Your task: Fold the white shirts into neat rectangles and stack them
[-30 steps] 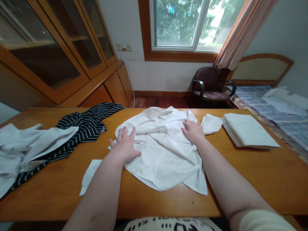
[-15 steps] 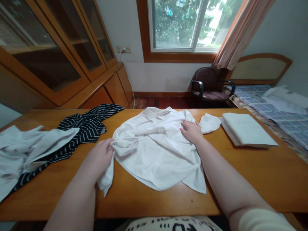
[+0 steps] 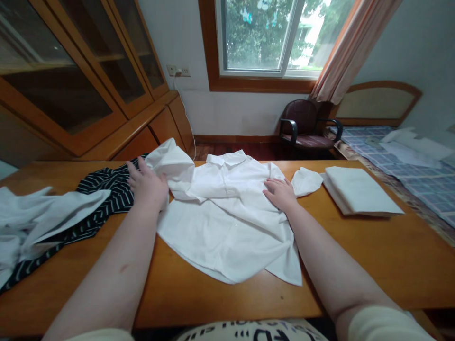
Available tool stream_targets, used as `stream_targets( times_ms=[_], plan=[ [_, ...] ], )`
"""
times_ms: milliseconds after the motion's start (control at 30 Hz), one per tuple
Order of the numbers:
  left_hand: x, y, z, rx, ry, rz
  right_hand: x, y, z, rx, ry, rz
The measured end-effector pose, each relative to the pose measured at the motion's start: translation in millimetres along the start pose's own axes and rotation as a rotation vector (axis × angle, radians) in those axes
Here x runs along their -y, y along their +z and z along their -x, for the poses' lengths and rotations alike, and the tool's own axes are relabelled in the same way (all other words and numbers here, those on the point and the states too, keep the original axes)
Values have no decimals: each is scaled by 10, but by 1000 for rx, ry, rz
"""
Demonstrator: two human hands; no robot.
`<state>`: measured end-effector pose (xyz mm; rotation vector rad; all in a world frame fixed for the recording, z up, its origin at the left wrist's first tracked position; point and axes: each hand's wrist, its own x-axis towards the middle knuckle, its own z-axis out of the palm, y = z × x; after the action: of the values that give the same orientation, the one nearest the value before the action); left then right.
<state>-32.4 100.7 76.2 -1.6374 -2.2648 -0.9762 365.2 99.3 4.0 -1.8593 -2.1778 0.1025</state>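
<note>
We see the white shirt (image 3: 231,232) spread on the table (image 3: 220,303), unfolded and creased – its body mostly laid out, one sleeve (image 3: 172,163) billowing, not yet flat. By that sleeve, the left hand (image 3: 147,187) splays its fingers, apparently gripping nothing; the right hand (image 3: 279,193) rests flat on the fabric, unclenched. We make out only cropped lettering on the wearer's top (image 3: 227,331) – perhaps "FD".

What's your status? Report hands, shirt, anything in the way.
Left hand open against puffed-up sleeve; right hand resting on white button-up shirt. Shirt spread on table, collar at far edge. Black striped garment near left hand, possibly in the way.
</note>
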Motion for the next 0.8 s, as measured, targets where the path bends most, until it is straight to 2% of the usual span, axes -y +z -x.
stream_targets(
  times_ms=[67,167,267,367,433,467,633,700,800],
  plan=[
    [-75,155,246,66,75,-63,5,-5,1,-2,1,2],
    [-148,324,600,236,408,-83,10,-5,5,-9,2,3],
    [-141,436,760,455,595,-53,9,-1,8,-11,-1,-4],
    [-103,513,738,604,630,-18,35,-39,26,-94,1,-13],
    [-88,547,697,627,628,-16,97,-105,58,-177,-7,-10],
    [-86,559,682,629,627,-21,144,-145,80,-178,-21,0],
    [-88,603,661,638,637,-57,408,-234,187,119,-119,123],
    [-89,630,639,632,638,-73,428,-176,185,134,-142,140],
    [-102,691,568,627,627,-90,336,-64,135,117,-127,120]
  ],
)
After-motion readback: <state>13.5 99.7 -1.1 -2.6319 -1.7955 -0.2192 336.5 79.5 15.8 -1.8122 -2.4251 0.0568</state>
